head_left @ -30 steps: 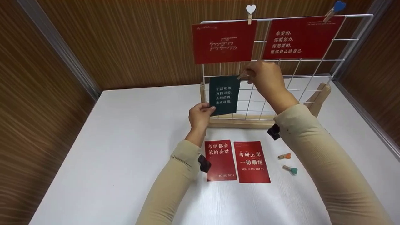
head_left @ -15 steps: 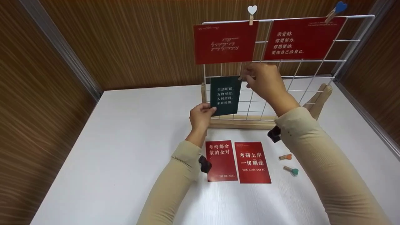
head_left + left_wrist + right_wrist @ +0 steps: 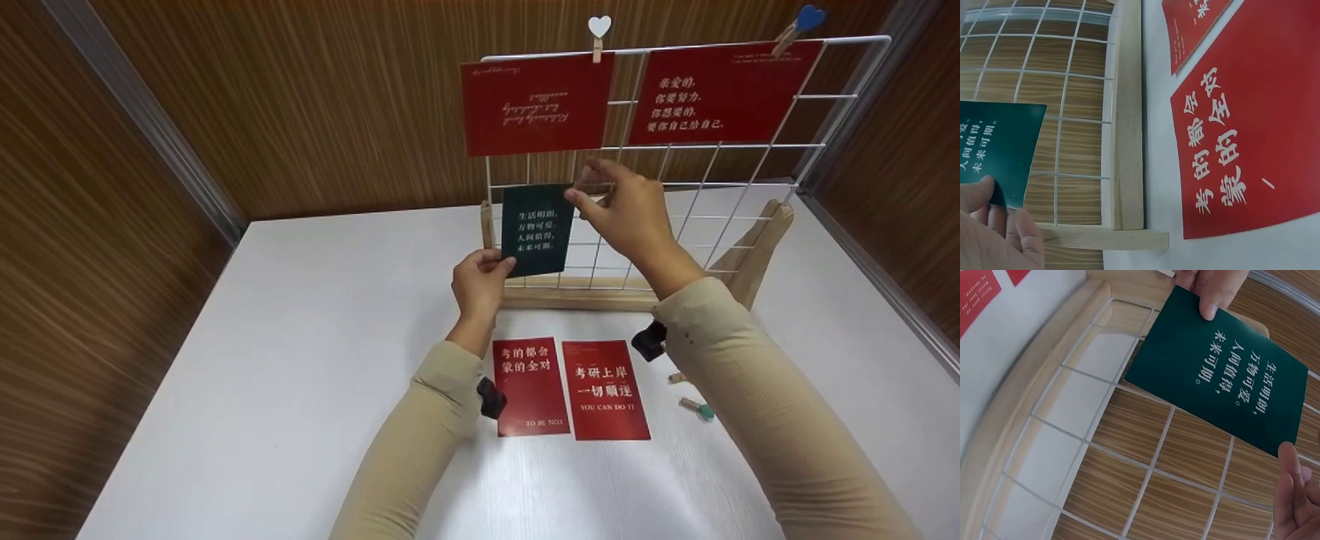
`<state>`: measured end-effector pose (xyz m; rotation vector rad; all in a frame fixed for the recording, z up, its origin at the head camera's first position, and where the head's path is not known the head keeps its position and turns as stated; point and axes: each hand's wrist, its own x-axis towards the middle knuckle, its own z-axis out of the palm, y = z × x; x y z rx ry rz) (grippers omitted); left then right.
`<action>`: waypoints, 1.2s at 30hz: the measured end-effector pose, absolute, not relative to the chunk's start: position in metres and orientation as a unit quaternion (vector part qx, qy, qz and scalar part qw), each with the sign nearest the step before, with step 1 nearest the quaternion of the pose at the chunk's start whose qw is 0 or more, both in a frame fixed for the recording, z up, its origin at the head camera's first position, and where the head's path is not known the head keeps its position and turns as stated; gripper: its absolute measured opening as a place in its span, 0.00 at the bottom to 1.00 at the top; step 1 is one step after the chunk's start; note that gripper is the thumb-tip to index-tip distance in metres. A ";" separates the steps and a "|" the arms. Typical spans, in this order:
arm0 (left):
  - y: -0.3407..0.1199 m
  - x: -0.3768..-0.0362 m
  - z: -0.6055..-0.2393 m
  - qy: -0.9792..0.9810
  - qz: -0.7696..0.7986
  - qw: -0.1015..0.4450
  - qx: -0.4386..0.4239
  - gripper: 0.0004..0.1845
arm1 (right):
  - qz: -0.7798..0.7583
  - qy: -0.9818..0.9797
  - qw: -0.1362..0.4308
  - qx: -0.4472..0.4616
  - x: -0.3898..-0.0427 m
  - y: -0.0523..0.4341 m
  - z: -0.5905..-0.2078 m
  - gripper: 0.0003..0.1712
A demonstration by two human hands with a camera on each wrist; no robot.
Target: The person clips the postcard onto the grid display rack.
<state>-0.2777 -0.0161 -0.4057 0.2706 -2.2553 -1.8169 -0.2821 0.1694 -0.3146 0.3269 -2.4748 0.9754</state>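
Note:
My left hand (image 3: 480,285) holds a dark green card (image 3: 534,232) with white writing by its lower left corner, thumb on the front and fingers behind. The card stands upright in front of the white wire grid (image 3: 600,225). At the card's upper right corner is my right hand (image 3: 630,206), its thumb tip right at the edge and its other fingers raised and blurred behind. The right wrist view has a fingertip (image 3: 1288,451) by that same corner. I cannot tell whether the right hand grips a clip there.
Two red cards hang at the grid's top: a left one (image 3: 536,105) under a white heart clothespin (image 3: 598,34), a right one (image 3: 720,97) under a blue heart clothespin (image 3: 787,37). On the table lie two red cards (image 3: 531,397) and a green heart clothespin (image 3: 697,409); another clothespin (image 3: 677,379) is partly hidden by the sleeve.
My right hand has turned and lowered slightly, its thumb coming forward to the card's corner. The small wooden clip seen there earlier no longer shows. The left hand and card stay nearly still.

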 end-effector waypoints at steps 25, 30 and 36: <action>-0.025 -0.269 -0.414 -0.761 -0.618 0.182 0.078 0.25 | 0.494 -0.807 0.290 0.142 -0.264 0.174 -0.339 0.39; -0.028 -0.265 -0.417 -0.777 -0.602 0.158 0.093 0.33 | 0.518 -0.802 0.266 0.130 -0.259 0.178 -0.342 0.41; -0.039 -0.257 -0.425 -0.830 -0.543 0.099 0.087 0.35 | 0.531 -0.806 0.229 0.124 -0.251 0.184 -0.348 0.38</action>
